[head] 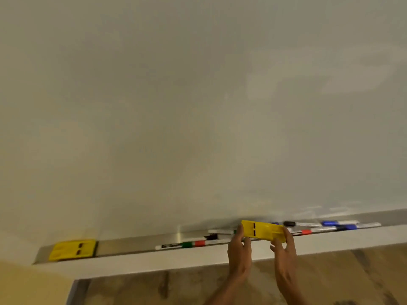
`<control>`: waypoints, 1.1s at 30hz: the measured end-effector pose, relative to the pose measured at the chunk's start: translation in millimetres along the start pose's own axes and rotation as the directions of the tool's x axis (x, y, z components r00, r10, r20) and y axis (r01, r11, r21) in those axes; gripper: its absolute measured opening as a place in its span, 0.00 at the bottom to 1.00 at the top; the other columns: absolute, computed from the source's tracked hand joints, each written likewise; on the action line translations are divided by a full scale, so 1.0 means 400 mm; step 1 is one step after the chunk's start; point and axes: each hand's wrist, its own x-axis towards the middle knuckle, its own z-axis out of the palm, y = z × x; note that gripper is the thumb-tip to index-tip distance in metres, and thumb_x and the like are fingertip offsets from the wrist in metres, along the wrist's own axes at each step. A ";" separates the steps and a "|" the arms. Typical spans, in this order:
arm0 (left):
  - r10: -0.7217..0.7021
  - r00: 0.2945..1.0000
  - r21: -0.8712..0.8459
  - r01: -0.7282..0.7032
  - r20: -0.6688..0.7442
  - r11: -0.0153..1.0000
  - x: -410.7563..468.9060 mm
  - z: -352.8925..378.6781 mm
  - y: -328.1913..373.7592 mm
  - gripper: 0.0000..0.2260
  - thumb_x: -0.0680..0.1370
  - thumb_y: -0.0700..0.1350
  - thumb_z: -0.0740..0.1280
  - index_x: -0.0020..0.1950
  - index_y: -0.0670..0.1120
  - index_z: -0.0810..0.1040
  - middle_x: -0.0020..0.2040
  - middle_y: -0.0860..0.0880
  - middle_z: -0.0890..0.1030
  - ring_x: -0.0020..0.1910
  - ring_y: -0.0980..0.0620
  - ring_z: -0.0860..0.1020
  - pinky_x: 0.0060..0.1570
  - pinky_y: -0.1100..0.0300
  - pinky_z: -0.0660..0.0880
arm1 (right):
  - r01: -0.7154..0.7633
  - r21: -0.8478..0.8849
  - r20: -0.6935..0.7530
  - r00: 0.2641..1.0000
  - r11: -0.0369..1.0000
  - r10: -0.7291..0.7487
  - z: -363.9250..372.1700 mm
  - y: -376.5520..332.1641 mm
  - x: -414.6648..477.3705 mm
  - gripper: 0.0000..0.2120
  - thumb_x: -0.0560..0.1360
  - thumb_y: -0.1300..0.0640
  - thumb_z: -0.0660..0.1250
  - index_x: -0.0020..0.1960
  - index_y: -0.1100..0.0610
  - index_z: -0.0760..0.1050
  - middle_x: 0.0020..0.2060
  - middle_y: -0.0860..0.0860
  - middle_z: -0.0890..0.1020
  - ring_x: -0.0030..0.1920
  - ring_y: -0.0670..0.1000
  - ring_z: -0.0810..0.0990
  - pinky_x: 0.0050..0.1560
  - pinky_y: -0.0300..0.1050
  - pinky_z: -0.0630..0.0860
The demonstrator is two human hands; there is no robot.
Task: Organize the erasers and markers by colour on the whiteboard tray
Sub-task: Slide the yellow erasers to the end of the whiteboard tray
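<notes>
A yellow eraser [264,231] is held just above the metal whiteboard tray [132,244], my left hand [239,247] gripping its left end and my right hand [284,247] its right end. A second yellow eraser [71,249] lies at the tray's far left end. Between them lie a green-capped marker [174,245], a red-capped marker [207,242] and a black-capped marker [220,231]. To the right of the held eraser lie a black-capped marker [301,223], blue-capped markers [340,223] and a red-capped marker [308,232].
The blank whiteboard [198,106] fills the view above the tray. A white ledge [154,263] runs under the tray's front. Below it is a wood-patterned floor [330,280]. A yellowish wall [26,282] stands at the lower left.
</notes>
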 end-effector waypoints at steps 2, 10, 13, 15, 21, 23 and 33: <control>0.013 0.999 -0.019 -0.013 -0.041 1.000 -0.004 -0.099 -0.033 0.18 0.82 0.46 0.57 0.73 0.53 0.69 0.67 0.51 0.77 0.60 0.54 0.77 0.58 0.63 0.71 | 0.004 -0.010 0.030 1.000 1.000 -0.004 0.081 0.001 -0.061 0.23 0.81 0.59 0.60 0.75 0.49 0.61 0.71 0.58 0.68 0.56 0.59 0.77 0.64 0.63 0.73; -0.066 0.937 -0.023 0.062 -0.344 0.998 -0.032 -0.560 -0.256 0.17 0.82 0.45 0.59 0.72 0.47 0.71 0.66 0.46 0.78 0.60 0.50 0.78 0.55 0.64 0.70 | 0.018 -0.091 0.277 0.961 0.996 0.008 0.477 0.018 -0.364 0.26 0.79 0.60 0.63 0.75 0.49 0.62 0.69 0.58 0.73 0.61 0.63 0.77 0.66 0.64 0.72; -0.102 0.890 -0.043 0.093 -0.444 0.995 -0.042 -0.700 -0.327 0.17 0.82 0.45 0.60 0.71 0.47 0.72 0.64 0.43 0.80 0.59 0.47 0.79 0.54 0.61 0.71 | 0.056 -0.131 0.391 0.921 0.990 0.000 0.596 0.020 -0.466 0.27 0.79 0.61 0.63 0.76 0.48 0.61 0.67 0.58 0.74 0.60 0.61 0.77 0.65 0.61 0.73; -0.135 0.860 -0.059 0.121 -0.492 0.991 -0.046 -0.787 -0.375 0.17 0.82 0.46 0.60 0.70 0.47 0.72 0.61 0.41 0.81 0.58 0.45 0.79 0.54 0.60 0.71 | 0.059 -0.135 0.478 0.878 0.989 0.012 0.668 0.017 -0.528 0.28 0.79 0.62 0.63 0.76 0.50 0.59 0.68 0.58 0.73 0.59 0.60 0.77 0.65 0.62 0.73; -0.215 0.835 -0.060 0.215 -0.507 0.975 -0.022 -0.957 -0.470 0.17 0.82 0.46 0.60 0.71 0.44 0.72 0.67 0.42 0.77 0.65 0.42 0.75 0.64 0.53 0.69 | 0.002 -0.143 0.656 0.748 0.990 0.094 0.809 0.008 -0.602 0.24 0.81 0.62 0.59 0.76 0.53 0.60 0.61 0.56 0.76 0.51 0.54 0.80 0.56 0.54 0.78; -0.214 0.844 -0.022 0.233 -0.493 0.972 -0.011 -0.986 -0.497 0.18 0.82 0.46 0.60 0.71 0.43 0.71 0.68 0.41 0.76 0.66 0.42 0.74 0.66 0.51 0.69 | 0.007 -0.153 0.701 0.706 0.988 0.103 0.841 0.006 -0.605 0.21 0.82 0.60 0.58 0.74 0.53 0.62 0.62 0.56 0.76 0.53 0.54 0.80 0.57 0.54 0.78; -0.119 0.892 0.160 0.207 -0.436 0.965 0.025 -1.013 -0.537 0.21 0.83 0.47 0.59 0.75 0.44 0.63 0.74 0.43 0.67 0.70 0.43 0.71 0.69 0.49 0.68 | -0.051 -0.127 0.757 0.641 0.991 0.130 0.889 0.004 -0.575 0.14 0.81 0.62 0.57 0.63 0.49 0.70 0.57 0.51 0.77 0.53 0.52 0.77 0.56 0.54 0.79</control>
